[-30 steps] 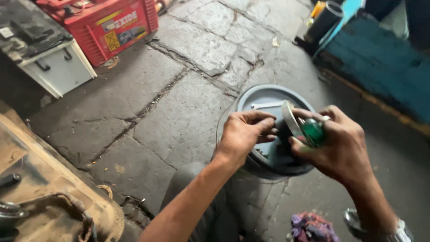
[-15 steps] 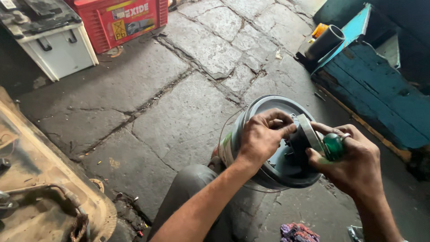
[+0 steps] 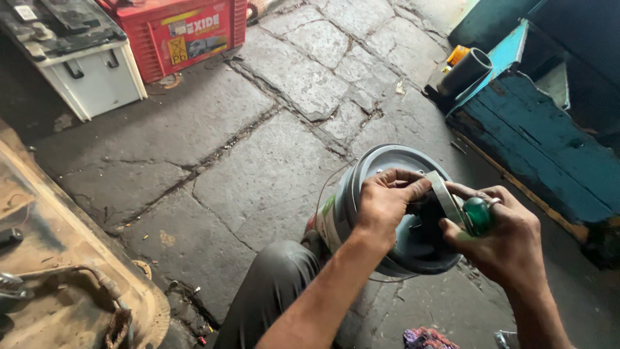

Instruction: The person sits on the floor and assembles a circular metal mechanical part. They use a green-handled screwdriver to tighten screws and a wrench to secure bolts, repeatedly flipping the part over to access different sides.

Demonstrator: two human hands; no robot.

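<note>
My left hand (image 3: 385, 205) rests on the upturned end of a grey metal can (image 3: 381, 213), fingers curled over the upper edge of its dark opening and pressed to the metal. My right hand (image 3: 500, 239) is closed round a flat grey lid (image 3: 445, 194), held on edge just right of the opening, with a round green knob (image 3: 478, 215) between thumb and fingers. The can lies tilted, its mouth toward me, propped against my knee (image 3: 274, 284) on the stone floor (image 3: 213, 148). On the can's left wall, a pale label (image 3: 329, 223) with a green patch and a red lower edge; its print is too small to make out.

Relative to the can:
- Far upper left, a red box-shaped battery (image 3: 177, 32) with a yellow-and-white label panel on its front.
- Left of that, a white battery (image 3: 84, 64) with a black top and two dark handles.
- Upper right, a blue-painted wooden bench (image 3: 549, 148), its paint worn; a dark tube (image 3: 466, 71) and a small yellow package (image 3: 457, 55) lie at its near corner.
- Lower left, a rusty tan metal panel (image 3: 58, 284) with a cable.
- Below, at the frame edge, a crumpled pink-and-purple rag (image 3: 429, 338).
</note>
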